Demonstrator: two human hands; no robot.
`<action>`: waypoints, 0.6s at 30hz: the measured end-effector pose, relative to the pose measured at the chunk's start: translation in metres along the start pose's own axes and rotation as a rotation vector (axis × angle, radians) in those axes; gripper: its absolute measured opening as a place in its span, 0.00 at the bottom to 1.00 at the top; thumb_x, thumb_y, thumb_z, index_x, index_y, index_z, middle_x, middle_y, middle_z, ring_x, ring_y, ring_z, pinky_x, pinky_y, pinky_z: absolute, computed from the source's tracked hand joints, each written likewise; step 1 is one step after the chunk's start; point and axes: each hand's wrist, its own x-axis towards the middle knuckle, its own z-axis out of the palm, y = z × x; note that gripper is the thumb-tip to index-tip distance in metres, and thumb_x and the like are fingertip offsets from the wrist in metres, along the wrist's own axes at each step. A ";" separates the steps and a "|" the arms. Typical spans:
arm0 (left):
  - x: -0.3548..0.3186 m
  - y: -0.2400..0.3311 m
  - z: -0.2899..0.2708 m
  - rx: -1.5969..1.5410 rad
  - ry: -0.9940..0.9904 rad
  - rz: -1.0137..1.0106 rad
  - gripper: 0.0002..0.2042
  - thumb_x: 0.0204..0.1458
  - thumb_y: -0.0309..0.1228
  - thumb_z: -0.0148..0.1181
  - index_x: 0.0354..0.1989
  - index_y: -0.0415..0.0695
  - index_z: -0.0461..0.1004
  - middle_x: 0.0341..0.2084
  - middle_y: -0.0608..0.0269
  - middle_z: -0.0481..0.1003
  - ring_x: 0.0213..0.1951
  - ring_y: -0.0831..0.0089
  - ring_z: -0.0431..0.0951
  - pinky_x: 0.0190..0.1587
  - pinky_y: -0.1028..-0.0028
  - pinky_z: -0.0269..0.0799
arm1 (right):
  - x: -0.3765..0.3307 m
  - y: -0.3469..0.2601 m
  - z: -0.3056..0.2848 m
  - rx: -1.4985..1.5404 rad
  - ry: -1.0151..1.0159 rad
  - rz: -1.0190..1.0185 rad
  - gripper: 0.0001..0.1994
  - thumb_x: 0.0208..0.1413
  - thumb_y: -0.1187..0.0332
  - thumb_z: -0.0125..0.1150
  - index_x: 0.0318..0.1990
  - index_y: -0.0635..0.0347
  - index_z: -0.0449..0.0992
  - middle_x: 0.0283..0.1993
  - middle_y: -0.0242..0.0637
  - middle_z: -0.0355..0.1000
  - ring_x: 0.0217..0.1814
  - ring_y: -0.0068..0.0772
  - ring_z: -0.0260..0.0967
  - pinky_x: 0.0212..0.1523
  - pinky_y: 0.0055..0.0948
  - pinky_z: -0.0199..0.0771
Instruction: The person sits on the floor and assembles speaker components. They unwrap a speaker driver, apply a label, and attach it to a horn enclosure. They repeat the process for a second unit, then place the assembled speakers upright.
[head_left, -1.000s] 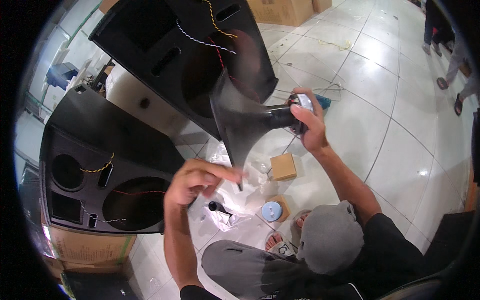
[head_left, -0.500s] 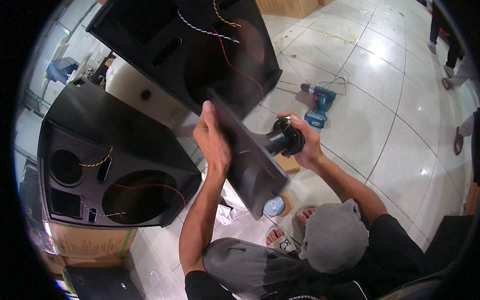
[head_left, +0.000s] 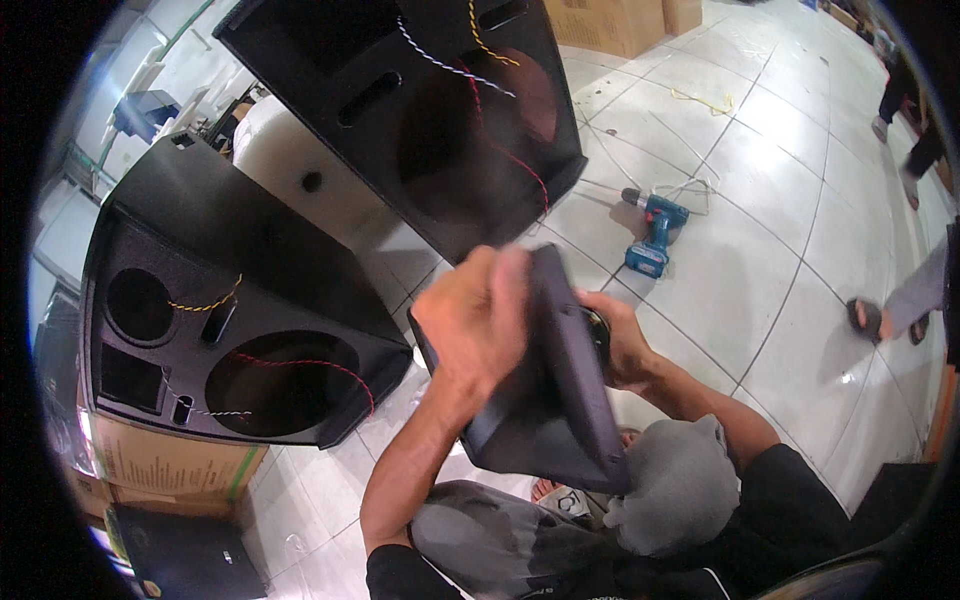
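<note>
Between my hands is a black speaker horn (head_left: 575, 370), tilted, its flared mouth turned toward me and to the left. My right hand (head_left: 628, 340) grips it from behind on the right, around the round driver at its back, which is mostly hidden. Across the upper left of the horn lies my left hand (head_left: 470, 320), smeared by motion; its fingers cannot be made out clearly. Beyond my hands stands a black speaker cabinet (head_left: 365, 150) with a large round opening and loose twisted wires. A second such cabinet (head_left: 180, 370) is at the left.
A teal cordless drill (head_left: 655, 235) lies on the tiled floor (head_left: 760, 200) to the right, beside a pale cable. Cardboard boxes (head_left: 165, 465) are under the left cabinet, with another box (head_left: 610, 25) at the back. Other people's feet (head_left: 875, 320) are at the far right.
The horn has turned, so its mouth now faces toward me and its driver is largely hidden. My left hand has moved right and down over it; my right hand has moved slightly lower.
</note>
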 end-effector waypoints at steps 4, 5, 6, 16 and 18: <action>0.003 0.021 -0.013 0.181 -0.143 0.251 0.19 0.54 0.46 0.62 0.19 0.45 0.70 0.14 0.56 0.67 0.19 0.52 0.71 0.22 0.62 0.64 | -0.005 0.007 -0.001 -0.039 -0.008 -0.117 0.18 0.63 0.56 0.48 0.47 0.59 0.77 0.42 0.39 0.77 0.41 0.31 0.76 0.44 0.29 0.74; 0.004 0.027 -0.016 0.179 -0.159 0.331 0.19 0.53 0.46 0.63 0.20 0.46 0.70 0.14 0.57 0.68 0.19 0.54 0.71 0.22 0.63 0.64 | 0.000 0.010 -0.005 -0.284 -0.014 -0.181 0.16 0.62 0.58 0.50 0.47 0.59 0.77 0.42 0.39 0.77 0.42 0.30 0.75 0.45 0.29 0.74; 0.005 0.033 -0.019 0.182 -0.188 0.406 0.18 0.53 0.46 0.64 0.20 0.47 0.71 0.15 0.58 0.68 0.19 0.56 0.72 0.21 0.64 0.63 | 0.007 0.013 -0.009 -0.507 -0.063 -0.243 0.15 0.62 0.60 0.51 0.47 0.59 0.78 0.43 0.38 0.77 0.42 0.29 0.75 0.46 0.29 0.75; 0.006 0.063 -0.017 0.118 -0.346 0.756 0.22 0.49 0.54 0.65 0.19 0.48 0.71 0.14 0.68 0.68 0.17 0.74 0.71 0.20 0.77 0.62 | 0.015 0.020 -0.014 -0.424 -0.169 -0.145 0.22 0.62 0.56 0.45 0.53 0.63 0.75 0.50 0.37 0.75 0.52 0.27 0.71 0.57 0.29 0.68; 0.016 0.065 -0.018 0.147 -0.446 0.780 0.22 0.49 0.54 0.65 0.20 0.47 0.72 0.15 0.67 0.68 0.18 0.73 0.72 0.22 0.75 0.64 | 0.009 0.015 -0.007 -0.365 -0.150 -0.108 0.23 0.63 0.54 0.44 0.54 0.63 0.73 0.51 0.38 0.74 0.52 0.29 0.71 0.57 0.31 0.68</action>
